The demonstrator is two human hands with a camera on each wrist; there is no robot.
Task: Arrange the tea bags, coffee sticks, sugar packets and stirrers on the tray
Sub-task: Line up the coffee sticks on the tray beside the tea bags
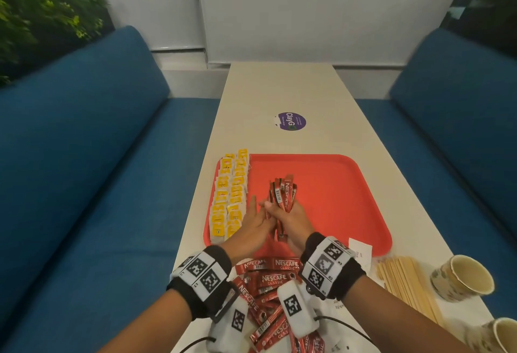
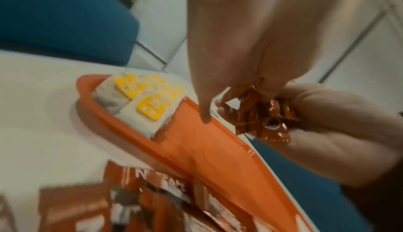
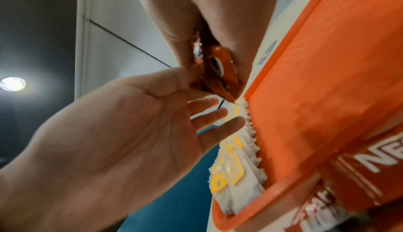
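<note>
A red tray (image 1: 335, 198) lies on the white table, with two columns of yellow-tagged tea bags (image 1: 229, 198) along its left side. Above the tray's near left part my right hand (image 1: 291, 221) grips a bundle of red coffee sticks (image 1: 282, 196), ends pointing away from me. My left hand (image 1: 251, 224) is flat with straight fingers against the bundle's left side. In the right wrist view the left hand (image 3: 130, 132) shows an open palm beside the bundle (image 3: 218, 68). A pile of loose coffee sticks (image 1: 265, 280) lies between my wrists. Wooden stirrers (image 1: 405, 282) lie at the front right.
White sugar packets (image 1: 361, 249) peek out by my right wrist at the tray's near right corner. Two paper cups (image 1: 461, 277) (image 1: 500, 336) stand at the right edge. A purple sticker (image 1: 291, 121) is further up the table. Blue sofas flank both sides.
</note>
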